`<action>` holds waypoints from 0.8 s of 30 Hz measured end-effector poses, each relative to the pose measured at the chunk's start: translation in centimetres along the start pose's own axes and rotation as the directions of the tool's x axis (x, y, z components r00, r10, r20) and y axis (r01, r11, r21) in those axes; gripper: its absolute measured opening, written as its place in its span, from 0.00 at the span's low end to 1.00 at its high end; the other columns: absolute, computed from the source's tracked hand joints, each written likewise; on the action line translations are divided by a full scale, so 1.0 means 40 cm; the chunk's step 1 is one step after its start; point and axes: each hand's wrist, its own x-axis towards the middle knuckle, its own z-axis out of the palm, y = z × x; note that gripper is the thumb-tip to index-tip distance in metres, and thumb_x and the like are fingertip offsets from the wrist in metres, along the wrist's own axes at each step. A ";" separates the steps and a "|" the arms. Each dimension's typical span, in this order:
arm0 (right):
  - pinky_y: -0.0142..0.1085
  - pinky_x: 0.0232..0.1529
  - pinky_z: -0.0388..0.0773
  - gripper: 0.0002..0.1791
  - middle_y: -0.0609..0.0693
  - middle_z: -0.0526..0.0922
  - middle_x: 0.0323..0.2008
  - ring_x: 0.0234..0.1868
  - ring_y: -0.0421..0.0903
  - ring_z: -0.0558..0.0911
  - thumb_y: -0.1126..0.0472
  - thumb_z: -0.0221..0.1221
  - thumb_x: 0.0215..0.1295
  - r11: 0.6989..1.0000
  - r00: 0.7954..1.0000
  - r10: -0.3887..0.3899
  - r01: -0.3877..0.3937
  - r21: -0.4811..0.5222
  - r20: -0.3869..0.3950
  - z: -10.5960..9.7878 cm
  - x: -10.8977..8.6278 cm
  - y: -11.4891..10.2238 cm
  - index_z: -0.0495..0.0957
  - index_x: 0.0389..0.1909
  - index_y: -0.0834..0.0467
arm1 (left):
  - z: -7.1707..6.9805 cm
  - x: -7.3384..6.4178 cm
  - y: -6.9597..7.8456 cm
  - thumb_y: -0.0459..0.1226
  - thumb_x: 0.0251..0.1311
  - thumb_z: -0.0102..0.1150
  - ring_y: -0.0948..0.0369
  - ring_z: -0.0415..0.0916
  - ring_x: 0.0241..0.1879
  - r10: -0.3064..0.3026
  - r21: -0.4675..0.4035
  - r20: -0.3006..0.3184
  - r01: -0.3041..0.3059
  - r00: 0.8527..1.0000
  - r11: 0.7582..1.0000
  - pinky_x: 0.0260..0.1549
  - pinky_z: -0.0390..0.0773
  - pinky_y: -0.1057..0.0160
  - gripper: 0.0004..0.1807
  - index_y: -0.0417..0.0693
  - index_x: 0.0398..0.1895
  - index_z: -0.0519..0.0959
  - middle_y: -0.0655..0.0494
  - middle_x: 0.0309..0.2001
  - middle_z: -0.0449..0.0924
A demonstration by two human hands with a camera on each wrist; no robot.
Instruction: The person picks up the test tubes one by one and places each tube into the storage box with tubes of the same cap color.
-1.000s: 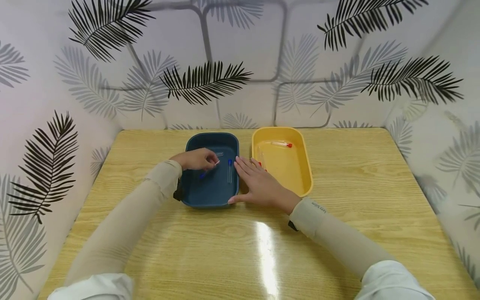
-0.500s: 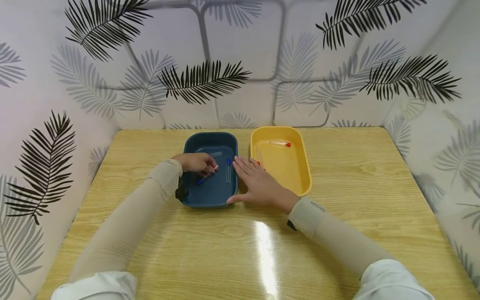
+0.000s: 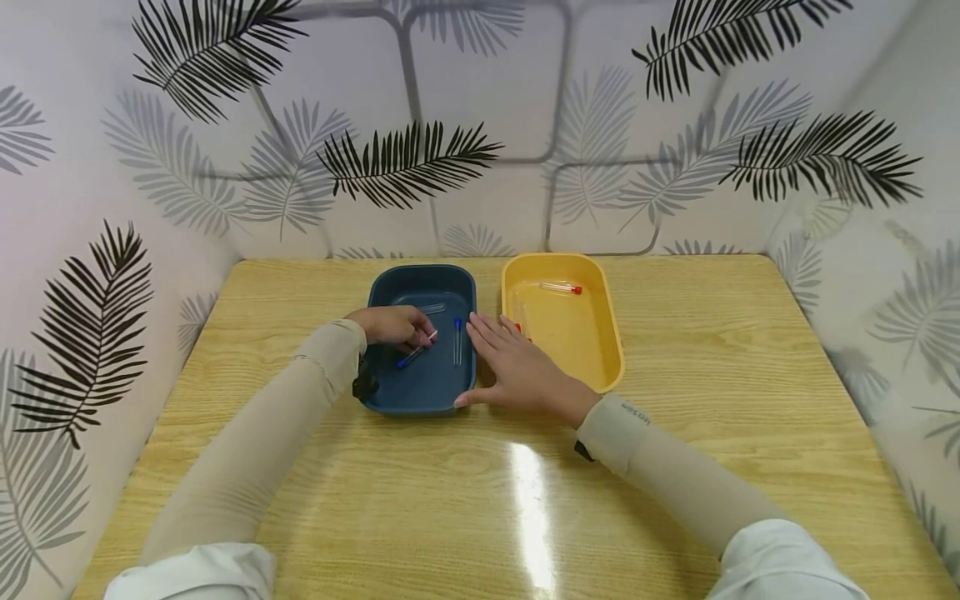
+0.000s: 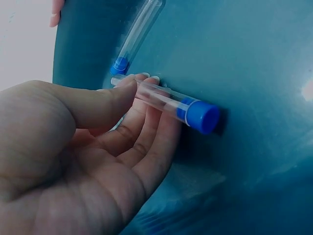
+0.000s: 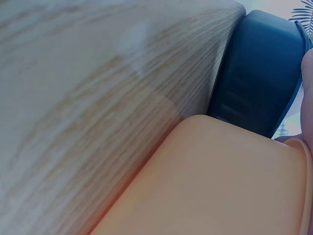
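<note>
In the left wrist view my left hand pinches a clear test tube with a blue cap between thumb and fingers. That hand is down inside the dark blue tray in the head view. A second blue-capped tube lies along the tray's right side, and another clear tube lies behind my fingers, partly hidden. My right hand rests at the blue tray's right rim, fingers extended and thumb near the front corner. It partly covers the yellow tray's left side.
The yellow tray stands right of the blue one. Inside it lies a red-capped tube at the back, and a red cap shows beside my right fingers. A patterned backdrop rises behind the wooden table.
My left hand has dropped slightly lower in the blue tray, and more of the blue-capped tube it holds shows beneath the fingers. The right hand stays at the rim.
</note>
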 end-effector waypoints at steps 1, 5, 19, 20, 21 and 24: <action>0.45 0.69 0.34 0.63 0.51 0.37 0.73 0.72 0.48 0.39 0.17 0.38 0.46 1.000 1.000 0.001 -0.001 0.001 -0.001 0.000 0.000 0.000 0.43 0.73 0.60 | 0.000 0.000 0.000 0.27 0.67 0.41 0.56 0.72 0.43 0.001 -0.001 -0.001 -0.001 1.000 1.000 0.46 0.75 0.59 0.14 0.34 0.54 0.70 0.45 0.47 0.73; 0.45 0.69 0.34 0.63 0.50 0.36 0.73 0.72 0.48 0.38 0.17 0.38 0.46 1.000 1.000 0.003 -0.003 -0.001 0.001 -0.001 0.000 0.000 0.43 0.73 0.60 | 0.001 -0.001 0.003 0.27 0.67 0.42 0.56 0.72 0.42 -0.004 -0.011 -0.008 0.003 1.000 1.000 0.46 0.75 0.59 0.14 0.33 0.54 0.70 0.44 0.47 0.73; 0.45 0.69 0.35 0.63 0.54 0.41 0.73 0.72 0.48 0.40 0.17 0.37 0.46 1.000 1.000 -0.006 0.006 -0.007 -0.010 0.001 -0.001 -0.002 0.44 0.72 0.61 | 0.004 -0.002 0.004 0.31 0.67 0.46 0.54 0.73 0.47 0.000 0.008 -0.023 0.000 1.000 1.000 0.48 0.75 0.58 0.15 0.33 0.55 0.69 0.43 0.49 0.72; 0.45 0.69 0.35 0.63 0.54 0.41 0.73 0.72 0.48 0.40 0.17 0.37 0.46 1.000 1.000 -0.009 0.009 -0.011 -0.008 0.001 -0.001 -0.001 0.44 0.72 0.61 | 0.004 -0.003 0.004 0.31 0.67 0.46 0.53 0.73 0.47 0.001 0.012 -0.024 -0.001 1.000 1.000 0.48 0.75 0.58 0.16 0.33 0.55 0.69 0.43 0.50 0.72; 0.45 0.69 0.35 0.63 0.55 0.42 0.73 0.72 0.48 0.40 0.17 0.36 0.46 1.000 1.000 -0.011 0.010 -0.011 -0.007 0.000 -0.001 -0.001 0.44 0.72 0.61 | 0.004 -0.004 0.005 0.31 0.67 0.46 0.53 0.73 0.48 0.000 0.013 -0.029 0.000 1.000 1.000 0.48 0.75 0.58 0.16 0.33 0.55 0.69 0.43 0.50 0.72; 0.46 0.69 0.35 0.63 0.56 0.43 0.73 0.72 0.49 0.40 0.17 0.36 0.46 1.000 1.000 -0.014 0.014 -0.012 -0.005 -0.001 -0.002 -0.001 0.43 0.72 0.62 | 0.005 -0.005 0.009 0.31 0.67 0.47 0.53 0.74 0.48 -0.004 0.015 -0.038 0.005 0.999 1.000 0.48 0.75 0.58 0.15 0.33 0.55 0.70 0.43 0.50 0.72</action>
